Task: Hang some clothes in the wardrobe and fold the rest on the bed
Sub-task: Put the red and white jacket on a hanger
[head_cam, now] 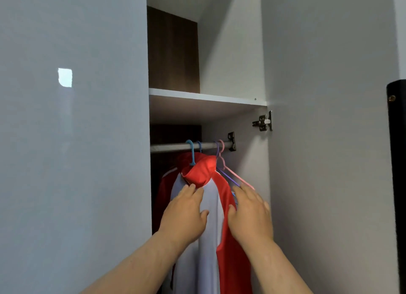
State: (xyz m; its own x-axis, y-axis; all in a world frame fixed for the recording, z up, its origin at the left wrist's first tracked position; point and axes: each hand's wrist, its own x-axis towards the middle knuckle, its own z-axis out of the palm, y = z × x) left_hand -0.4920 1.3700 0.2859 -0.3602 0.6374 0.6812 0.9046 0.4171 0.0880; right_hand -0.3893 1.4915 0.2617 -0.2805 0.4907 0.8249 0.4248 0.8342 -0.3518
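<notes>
Both hands are up at the wardrobe (285, 184) now, and the red and white jacket (211, 206) hangs right between them, straight ahead and slightly above; its blue hanger (191, 153) is hooked over the rail (171, 147), so the garment drops in a long vertical line from rail to the bottom of the view. The left hand (186, 208) lies flat on the white front panel just below the red collar (198, 173), fingers spread and fairly straight, pressing the cloth rather than gripping it, from what shows. The right hand (250, 212) sits at the jacket's right shoulder, fingers extended upward and loose, thumb touching the red sleeve edge; it holds nothing that I can see. Just beyond its fingertips a pink hanger (232, 173) and a purple hanger (226, 175) hang bare on the same rail, their arms sloping down toward that hand; the right hand is plainly the nearer one to them, the left is blocked by the jacket itself. So the rail runs left to right, the jacket hangs square across it, and my read is that this piece is already hung and only being smoothed; should a spare hanger be wanted next, it lies up and to the right, an easy lift for the right hand.
</notes>
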